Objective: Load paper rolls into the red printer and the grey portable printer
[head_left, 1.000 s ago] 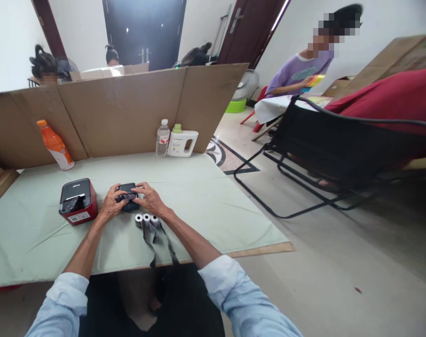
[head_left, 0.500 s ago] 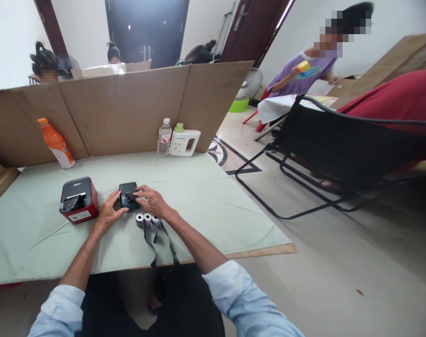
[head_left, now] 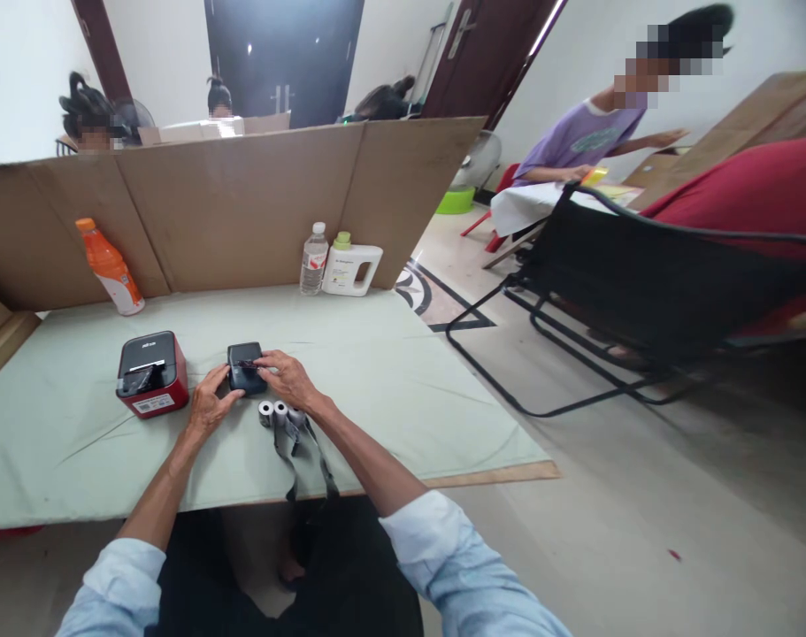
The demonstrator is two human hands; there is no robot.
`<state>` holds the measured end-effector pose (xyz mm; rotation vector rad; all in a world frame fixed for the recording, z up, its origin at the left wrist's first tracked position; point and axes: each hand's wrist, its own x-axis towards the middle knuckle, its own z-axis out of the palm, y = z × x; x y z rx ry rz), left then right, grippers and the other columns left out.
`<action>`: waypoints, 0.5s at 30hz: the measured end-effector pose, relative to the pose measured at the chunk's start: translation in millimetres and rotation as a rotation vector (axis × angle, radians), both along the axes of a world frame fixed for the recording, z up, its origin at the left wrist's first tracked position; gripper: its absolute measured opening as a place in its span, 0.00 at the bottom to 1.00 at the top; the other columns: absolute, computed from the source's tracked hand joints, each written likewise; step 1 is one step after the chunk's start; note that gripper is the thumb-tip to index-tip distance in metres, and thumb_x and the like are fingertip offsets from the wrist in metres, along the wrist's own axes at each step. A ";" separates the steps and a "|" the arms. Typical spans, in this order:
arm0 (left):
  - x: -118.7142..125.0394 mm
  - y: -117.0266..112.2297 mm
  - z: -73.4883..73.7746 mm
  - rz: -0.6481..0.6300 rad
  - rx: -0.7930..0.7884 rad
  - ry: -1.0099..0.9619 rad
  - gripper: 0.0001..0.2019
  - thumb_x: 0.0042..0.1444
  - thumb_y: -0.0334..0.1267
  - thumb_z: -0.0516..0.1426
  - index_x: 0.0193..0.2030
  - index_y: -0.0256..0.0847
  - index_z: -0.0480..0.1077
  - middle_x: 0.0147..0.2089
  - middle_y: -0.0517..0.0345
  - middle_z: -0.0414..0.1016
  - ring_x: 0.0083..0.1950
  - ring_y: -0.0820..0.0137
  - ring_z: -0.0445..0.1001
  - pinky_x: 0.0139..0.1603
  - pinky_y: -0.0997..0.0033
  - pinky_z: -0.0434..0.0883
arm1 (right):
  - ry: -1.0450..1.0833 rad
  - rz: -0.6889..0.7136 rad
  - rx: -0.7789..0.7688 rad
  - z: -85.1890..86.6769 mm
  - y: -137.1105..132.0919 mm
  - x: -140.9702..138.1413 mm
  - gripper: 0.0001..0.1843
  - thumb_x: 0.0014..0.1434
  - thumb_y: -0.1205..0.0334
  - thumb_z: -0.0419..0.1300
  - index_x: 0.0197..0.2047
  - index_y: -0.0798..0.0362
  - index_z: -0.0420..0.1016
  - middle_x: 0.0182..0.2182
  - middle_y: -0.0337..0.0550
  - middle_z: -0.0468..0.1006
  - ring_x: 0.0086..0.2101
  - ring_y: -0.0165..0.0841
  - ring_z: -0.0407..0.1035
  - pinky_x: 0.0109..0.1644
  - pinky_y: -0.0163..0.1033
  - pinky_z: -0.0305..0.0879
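A small black printer [head_left: 244, 361] lies on the pale green table cover [head_left: 376, 372] in front of me. My left hand [head_left: 208, 404] rests at its near left corner, thumb and fingers touching its edge. My right hand [head_left: 287, 379] lies over its right side, fingertips pinching at the slot on top. Three small white paper rolls [head_left: 278, 411] sit in a row just below my right wrist, and a dark strap [head_left: 296, 456] trails from there over the table's front edge.
A red and black label printer [head_left: 150, 373] stands left of my hands. An orange bottle [head_left: 111, 267], a water bottle [head_left: 313, 258] and a white jug [head_left: 350, 268] stand against the cardboard screen [head_left: 243, 203]. A black folding chair [head_left: 628, 292] is at right; other people sit beyond.
My left hand has slid off the top of the black printer to its near left corner. My right hand stays on the printer. The person in purple has lowered an arm.
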<state>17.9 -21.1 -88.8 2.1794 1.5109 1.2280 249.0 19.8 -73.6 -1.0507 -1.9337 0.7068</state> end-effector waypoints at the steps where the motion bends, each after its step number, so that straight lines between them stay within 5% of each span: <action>1: 0.2 -0.3 -0.7 -0.006 0.014 -0.009 0.25 0.57 0.45 0.67 0.60 0.40 0.75 0.63 0.42 0.76 0.63 0.53 0.76 0.66 0.48 0.73 | -0.024 -0.002 0.011 0.8 0.0 -0.3 0.16 0.66 0.61 0.62 0.54 0.46 0.83 0.57 0.49 0.78 0.55 0.40 0.75 0.59 0.48 0.74; 6: 1.0 -3.0 -1.9 -0.006 0.016 -0.042 0.25 0.57 0.45 0.67 0.60 0.41 0.75 0.62 0.43 0.77 0.61 0.54 0.78 0.60 0.51 0.78 | -0.094 -0.008 0.057 -0.8 0.6 -0.7 0.19 0.66 0.60 0.61 0.59 0.47 0.80 0.57 0.51 0.77 0.56 0.41 0.73 0.61 0.48 0.72; 10: -0.4 -2.6 1.6 0.022 -0.022 -0.035 0.28 0.52 0.46 0.70 0.59 0.39 0.75 0.60 0.43 0.78 0.61 0.53 0.77 0.65 0.50 0.73 | -0.083 -0.009 0.007 -10.0 2.8 -0.1 0.28 0.65 0.59 0.61 0.67 0.49 0.71 0.61 0.53 0.74 0.54 0.42 0.73 0.62 0.51 0.70; 15: -1.5 10.6 15.3 0.026 -0.188 -0.105 0.16 0.62 0.42 0.59 0.53 0.38 0.79 0.57 0.45 0.81 0.58 0.57 0.78 0.62 0.57 0.74 | -0.075 0.016 -0.184 -14.7 8.8 0.6 0.34 0.61 0.57 0.64 0.69 0.51 0.68 0.57 0.52 0.77 0.49 0.44 0.73 0.58 0.50 0.69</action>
